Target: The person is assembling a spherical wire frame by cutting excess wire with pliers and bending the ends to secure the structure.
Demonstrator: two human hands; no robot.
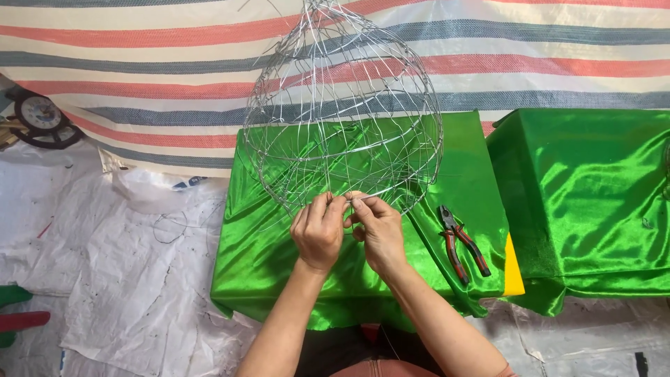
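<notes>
Your wire frame (342,112) is a rounded, cage-like globe of thin silver wire, open-meshed and narrowing toward the top. It stands upright on the green-draped bench (265,244), its lower rim at the near side, just above your fingers.

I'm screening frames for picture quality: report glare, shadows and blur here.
Head view: even, soft light; bright sheen on the green satin cloth; no hard shadows. Both hands and the pliers look sharp; the wire frame is thin against the striped tarp, and its top is cropped.
</notes>
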